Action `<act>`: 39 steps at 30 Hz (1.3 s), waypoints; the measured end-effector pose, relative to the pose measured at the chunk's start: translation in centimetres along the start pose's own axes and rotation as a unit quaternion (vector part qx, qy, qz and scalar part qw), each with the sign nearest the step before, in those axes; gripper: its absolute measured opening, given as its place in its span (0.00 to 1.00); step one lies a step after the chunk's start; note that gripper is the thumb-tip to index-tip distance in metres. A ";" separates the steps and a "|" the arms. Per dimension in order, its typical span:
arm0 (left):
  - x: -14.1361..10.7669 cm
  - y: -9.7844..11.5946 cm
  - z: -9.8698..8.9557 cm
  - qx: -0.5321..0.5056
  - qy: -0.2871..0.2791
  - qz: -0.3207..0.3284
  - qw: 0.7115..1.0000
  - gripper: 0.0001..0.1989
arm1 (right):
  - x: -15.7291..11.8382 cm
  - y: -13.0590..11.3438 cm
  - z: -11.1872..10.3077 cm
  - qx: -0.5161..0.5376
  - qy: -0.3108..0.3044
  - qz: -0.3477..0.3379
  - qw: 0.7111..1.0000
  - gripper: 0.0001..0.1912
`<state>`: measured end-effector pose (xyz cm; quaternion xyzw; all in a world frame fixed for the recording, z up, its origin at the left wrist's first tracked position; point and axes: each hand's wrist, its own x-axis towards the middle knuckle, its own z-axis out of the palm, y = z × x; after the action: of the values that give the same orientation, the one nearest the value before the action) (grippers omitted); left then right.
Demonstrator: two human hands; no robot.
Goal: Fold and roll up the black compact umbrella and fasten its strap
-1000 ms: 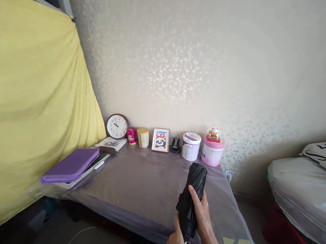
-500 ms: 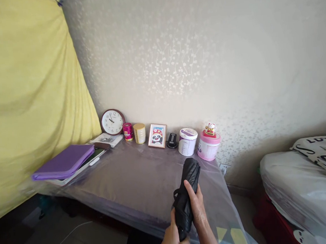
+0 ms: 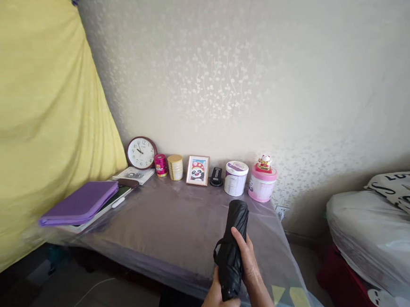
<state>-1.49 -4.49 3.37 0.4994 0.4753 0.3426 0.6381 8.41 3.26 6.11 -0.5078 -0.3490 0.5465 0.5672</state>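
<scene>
A folded black umbrella [image 3: 233, 246] is held tilted above the front right part of the table, its top pointing away from me. My left hand [image 3: 218, 299] is wrapped round its lower end, near the handle. Higher up, my right hand [image 3: 247, 256] grips its right side, thumb lying along the black fabric. A small strap loop sticks out at the umbrella's left. The undersides of both hands' grips are hidden.
Along the back of the plastic-covered table [image 3: 154, 228] stand a clock [image 3: 141, 153], pink tin [image 3: 160, 165], yellow-lidded container [image 3: 175, 167], framed panda picture [image 3: 197, 170], black device [image 3: 216, 176], and two tubs, one topped by a cat figurine [image 3: 264, 163]. A purple folder [image 3: 77, 203] lies left.
The umbrella has shifted slightly left and turned a little, with its strap loop showing more. My left hand has moved slightly lower, while my right hand keeps nearly the same place.
</scene>
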 end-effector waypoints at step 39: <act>0.9 -2.0 -1.5 0.332 0.141 0.071 0.930 0.40 | 0.6 1.9 -0.1 0.047 0.002 0.010 0.999 0.32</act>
<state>-2.69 -3.76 1.14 0.6615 0.6105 0.2767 0.3362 8.14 3.62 4.17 -0.4852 -0.3163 0.5672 0.5855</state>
